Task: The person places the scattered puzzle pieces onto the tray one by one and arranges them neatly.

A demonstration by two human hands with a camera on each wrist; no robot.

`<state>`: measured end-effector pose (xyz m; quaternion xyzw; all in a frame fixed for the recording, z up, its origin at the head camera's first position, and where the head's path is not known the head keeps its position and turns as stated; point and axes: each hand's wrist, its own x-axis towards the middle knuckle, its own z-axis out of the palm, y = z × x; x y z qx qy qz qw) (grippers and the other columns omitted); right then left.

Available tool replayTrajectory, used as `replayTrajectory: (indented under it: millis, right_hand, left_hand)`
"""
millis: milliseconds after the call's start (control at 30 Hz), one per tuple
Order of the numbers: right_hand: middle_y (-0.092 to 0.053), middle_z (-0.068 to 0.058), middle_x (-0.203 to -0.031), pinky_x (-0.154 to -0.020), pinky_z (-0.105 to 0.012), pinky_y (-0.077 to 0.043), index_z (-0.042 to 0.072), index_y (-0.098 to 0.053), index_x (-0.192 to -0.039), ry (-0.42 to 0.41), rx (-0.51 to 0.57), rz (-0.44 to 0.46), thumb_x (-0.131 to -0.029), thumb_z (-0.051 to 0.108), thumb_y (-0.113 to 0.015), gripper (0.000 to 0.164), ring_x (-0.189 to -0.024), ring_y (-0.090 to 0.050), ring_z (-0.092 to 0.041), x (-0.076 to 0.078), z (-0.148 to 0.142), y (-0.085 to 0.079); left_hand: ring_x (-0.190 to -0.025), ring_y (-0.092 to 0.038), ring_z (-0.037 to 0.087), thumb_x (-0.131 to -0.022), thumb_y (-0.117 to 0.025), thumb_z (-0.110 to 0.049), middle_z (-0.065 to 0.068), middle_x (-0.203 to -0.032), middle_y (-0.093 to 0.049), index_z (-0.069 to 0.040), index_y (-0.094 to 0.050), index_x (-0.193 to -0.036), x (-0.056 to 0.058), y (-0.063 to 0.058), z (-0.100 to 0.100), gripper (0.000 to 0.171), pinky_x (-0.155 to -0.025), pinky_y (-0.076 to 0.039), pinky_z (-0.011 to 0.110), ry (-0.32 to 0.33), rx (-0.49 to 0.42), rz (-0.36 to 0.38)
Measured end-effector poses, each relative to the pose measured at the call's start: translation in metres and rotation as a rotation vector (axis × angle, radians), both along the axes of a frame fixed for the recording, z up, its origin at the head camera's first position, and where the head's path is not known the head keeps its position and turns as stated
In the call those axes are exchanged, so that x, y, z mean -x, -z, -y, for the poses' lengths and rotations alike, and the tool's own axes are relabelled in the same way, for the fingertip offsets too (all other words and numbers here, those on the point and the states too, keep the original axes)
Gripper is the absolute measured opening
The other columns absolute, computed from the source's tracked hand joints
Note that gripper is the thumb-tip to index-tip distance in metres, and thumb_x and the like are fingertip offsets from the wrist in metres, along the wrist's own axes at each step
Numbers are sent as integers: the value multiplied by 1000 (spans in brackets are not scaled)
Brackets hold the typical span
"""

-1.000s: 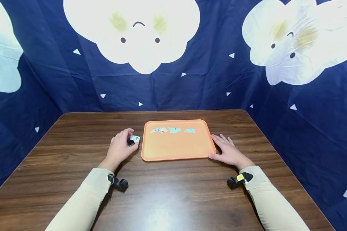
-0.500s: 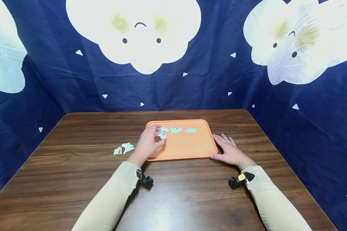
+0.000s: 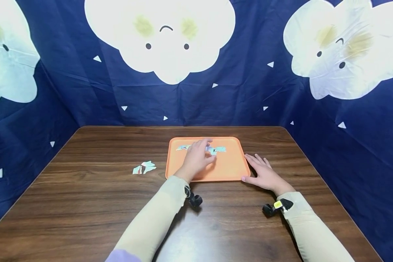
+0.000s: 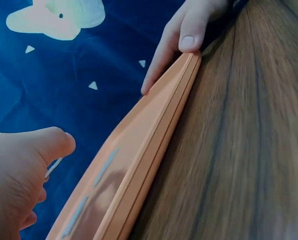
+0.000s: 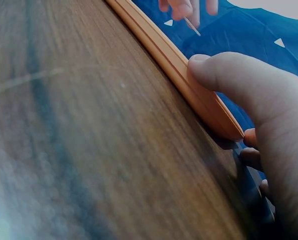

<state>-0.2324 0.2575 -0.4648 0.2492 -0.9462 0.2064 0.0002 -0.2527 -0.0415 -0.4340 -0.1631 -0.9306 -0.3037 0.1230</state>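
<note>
My left hand [image 3: 195, 159] is over the orange tray [image 3: 230, 169], pinching a thin, irregular light-blue printed piece [image 3: 213, 152] between thumb and fingers. From the left wrist, only the pale edge of the held piece [image 4: 54, 167] shows, raised above the tray floor. Other flat printed pieces lie along the tray's far side: one light-blue piece [image 3: 221, 149] to the right of the held one, another piece [image 3: 182, 147] at the left, partly behind the hand. At the tray's front right corner rests my right hand [image 3: 264, 174], thumb on the rim, fingers fairly straight along the right side.
Three loose pale-blue pieces [image 3: 148, 164] lie close together on the wooden table [image 3: 95, 189], left of the tray. A dark blue curtain [image 3: 190, 105] with white clouds hangs behind and at both sides. Each wrist carries a small black camera [image 3: 194, 198].
My left hand has carried the piece from the table left of the tray rightward over the tray. Three pieces beneath it on the table became visible. My right hand stays at the corner.
</note>
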Motion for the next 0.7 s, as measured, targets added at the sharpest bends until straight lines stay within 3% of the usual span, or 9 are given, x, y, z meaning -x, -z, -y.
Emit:
replayTrajectory:
  millis: [267, 700]
  right_hand:
    - [-32, -19, -161, -115, -69, -5, 5, -30, -158, 7, -2, 2, -88, 55, -69, 94, -150, -17, -48, -1, -1, 0]
    - [-33, -19, -161, -116, -69, -6, 5, -30, -158, 9, -6, 6, -88, 55, -68, 94, -150, -18, -48, -3, 1, -2]
  left_hand:
    - [-117, -54, 27, -87, -79, -33, 2, -125, -67, -16, -55, -136, 11, 10, -27, 58, -99, -39, 44, 3, 11, 0]
    - [-123, -53, 24, -88, -78, -34, -2, -128, -67, -18, -54, -139, 25, 18, -54, 59, -104, -36, 42, 14, 54, 19]
